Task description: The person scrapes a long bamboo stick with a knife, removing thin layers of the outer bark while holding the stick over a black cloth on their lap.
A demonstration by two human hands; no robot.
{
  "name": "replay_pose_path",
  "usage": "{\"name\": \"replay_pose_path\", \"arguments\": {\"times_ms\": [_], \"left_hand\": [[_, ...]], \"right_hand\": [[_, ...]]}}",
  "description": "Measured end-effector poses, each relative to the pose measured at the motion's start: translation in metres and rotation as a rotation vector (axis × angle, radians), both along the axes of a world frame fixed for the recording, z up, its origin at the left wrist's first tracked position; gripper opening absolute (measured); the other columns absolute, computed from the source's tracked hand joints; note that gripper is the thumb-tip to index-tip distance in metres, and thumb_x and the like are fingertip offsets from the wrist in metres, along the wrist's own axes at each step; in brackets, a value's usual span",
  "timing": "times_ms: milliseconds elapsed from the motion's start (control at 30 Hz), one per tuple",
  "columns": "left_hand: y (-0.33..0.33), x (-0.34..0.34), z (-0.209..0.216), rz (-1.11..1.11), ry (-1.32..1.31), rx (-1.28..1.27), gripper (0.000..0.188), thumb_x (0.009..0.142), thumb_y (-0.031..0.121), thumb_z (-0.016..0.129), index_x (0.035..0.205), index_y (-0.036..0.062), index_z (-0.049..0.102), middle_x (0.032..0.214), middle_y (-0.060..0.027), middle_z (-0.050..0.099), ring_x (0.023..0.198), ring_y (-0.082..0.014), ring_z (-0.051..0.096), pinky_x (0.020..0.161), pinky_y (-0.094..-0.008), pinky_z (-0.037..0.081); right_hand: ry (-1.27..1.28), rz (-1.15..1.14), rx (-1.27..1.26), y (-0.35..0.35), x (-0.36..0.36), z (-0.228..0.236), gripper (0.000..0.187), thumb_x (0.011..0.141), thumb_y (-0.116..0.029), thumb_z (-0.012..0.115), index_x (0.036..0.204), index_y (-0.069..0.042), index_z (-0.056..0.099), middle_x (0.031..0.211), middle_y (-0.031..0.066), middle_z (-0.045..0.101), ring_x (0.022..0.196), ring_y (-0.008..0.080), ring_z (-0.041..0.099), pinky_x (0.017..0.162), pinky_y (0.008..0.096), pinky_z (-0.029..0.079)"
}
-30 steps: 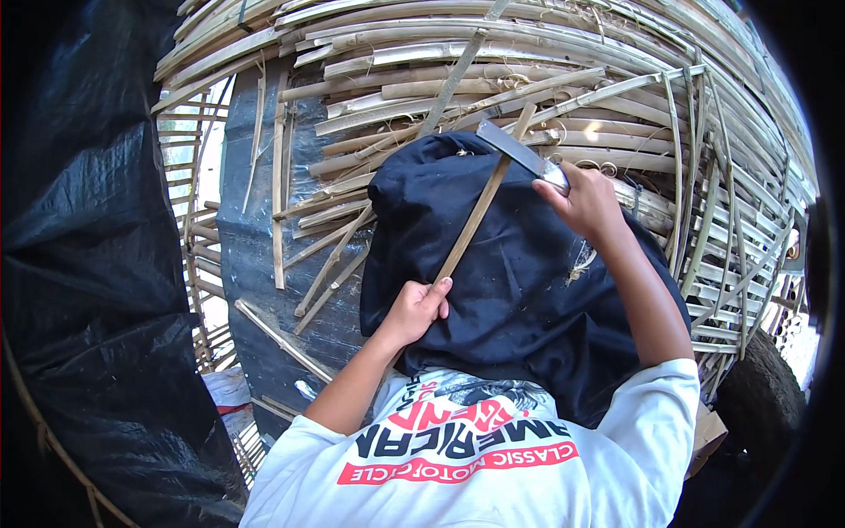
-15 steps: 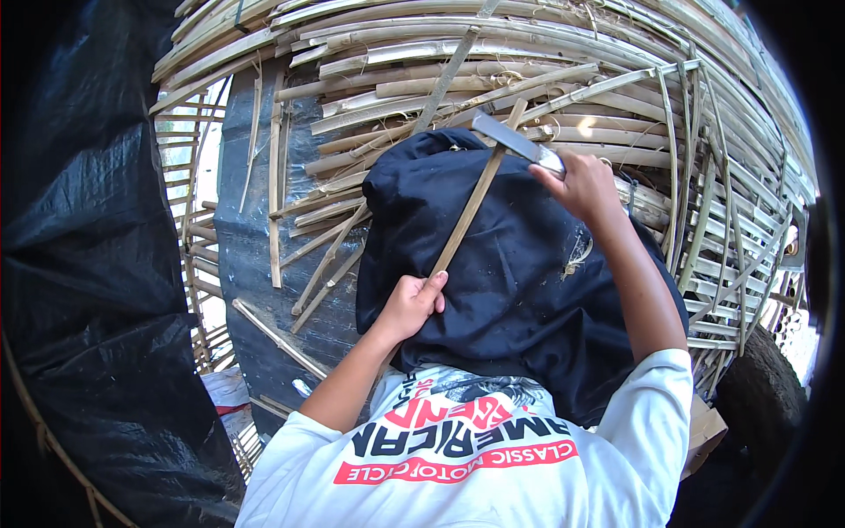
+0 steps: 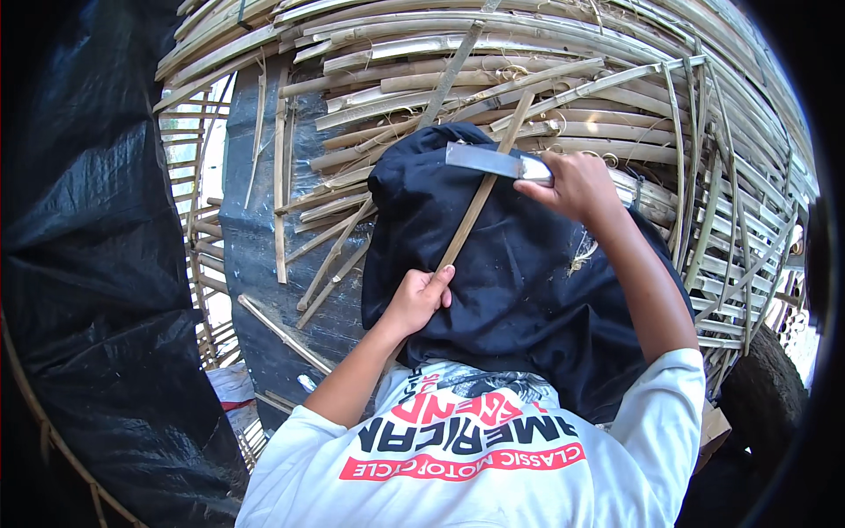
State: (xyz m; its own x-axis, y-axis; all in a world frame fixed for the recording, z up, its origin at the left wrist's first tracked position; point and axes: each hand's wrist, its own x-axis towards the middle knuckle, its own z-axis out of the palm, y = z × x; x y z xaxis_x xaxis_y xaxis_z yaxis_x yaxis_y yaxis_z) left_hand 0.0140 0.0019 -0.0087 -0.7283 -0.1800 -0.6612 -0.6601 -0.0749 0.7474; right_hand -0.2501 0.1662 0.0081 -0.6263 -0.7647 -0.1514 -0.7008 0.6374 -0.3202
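My left hand (image 3: 420,299) grips the lower end of a narrow bamboo strip (image 3: 475,208), which slants up and away to the right. Around the handle of a broad-bladed knife (image 3: 482,161), my right hand (image 3: 578,187) is closed. The blade points left and lies across the strip, near its far end. Whether the edge bites into the bamboo cannot be seen. Beneath the strip, a dark cloth (image 3: 519,264) drapes over my lap. A small tuft of pale shavings (image 3: 582,253) rests on the cloth below my right forearm.
Stacked split bamboo (image 3: 493,79) fills the far side, with a lattice of slats (image 3: 748,220) to the right. Loose bamboo pieces (image 3: 334,273) lie on a dark sheet (image 3: 251,229) at left. A black tarp (image 3: 97,264) hangs farther left; a cardboard box (image 3: 714,431) is at lower right.
The knife has shifted left and down along the strip toward my left hand, its blade now more level. My left hand keeps nearly the same place and hold.
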Motion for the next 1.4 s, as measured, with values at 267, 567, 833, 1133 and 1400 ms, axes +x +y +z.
{"name": "replay_pose_path", "arguments": {"times_ms": [267,567,833,1133,1400], "left_hand": [[0.000,0.001,0.000,0.005,-0.015,0.034,0.058,0.098,0.046,0.051,0.061,0.0011,0.057,0.045,0.0054,0.038,0.039,-0.0037,0.032,0.040,-0.0226,0.023],[0.001,0.001,-0.002,0.008,-0.014,0.044,0.059,0.098,0.047,0.051,0.061,0.0009,0.056,0.044,0.0064,0.037,0.038,-0.0034,0.032,0.039,-0.0227,0.022],[-0.003,-0.002,0.005,0.005,-0.072,0.091,0.060,0.097,0.049,0.051,0.062,0.0006,0.056,0.043,0.0061,0.037,0.037,-0.0036,0.031,0.039,-0.0226,0.022],[-0.005,-0.002,0.005,0.005,-0.113,0.054,0.061,0.097,0.046,0.052,0.057,0.0017,0.061,0.044,0.0030,0.040,0.044,-0.0067,0.038,0.047,-0.0252,0.030],[-0.005,-0.008,0.004,0.015,-0.133,0.119,0.061,0.096,0.047,0.053,0.055,0.0019,0.060,0.044,0.0027,0.041,0.043,-0.0067,0.038,0.046,-0.0242,0.031]], "right_hand": [[-0.046,-0.004,0.012,-0.001,0.007,-0.002,0.068,0.080,-0.069,0.055,0.074,-0.002,0.064,0.063,0.0201,0.063,0.065,0.0398,0.065,0.063,0.0475,0.052],[0.011,-0.164,-0.094,0.001,-0.002,-0.012,0.068,0.082,-0.067,0.055,0.074,-0.001,0.063,0.067,0.0211,0.064,0.068,0.0391,0.065,0.063,0.0468,0.052],[-0.048,-0.092,-0.084,-0.007,-0.003,-0.007,0.066,0.081,-0.067,0.055,0.075,-0.001,0.063,0.066,0.0207,0.064,0.069,0.0393,0.065,0.063,0.0481,0.052],[-0.047,-0.080,-0.091,-0.002,-0.002,-0.004,0.065,0.081,-0.066,0.057,0.073,-0.001,0.063,0.064,0.0219,0.062,0.065,0.0407,0.064,0.064,0.0479,0.051],[-0.002,0.069,-0.017,0.008,0.001,-0.020,0.067,0.074,-0.070,0.059,0.073,-0.004,0.064,0.060,0.0179,0.062,0.061,0.0372,0.064,0.059,0.0450,0.051]]}}
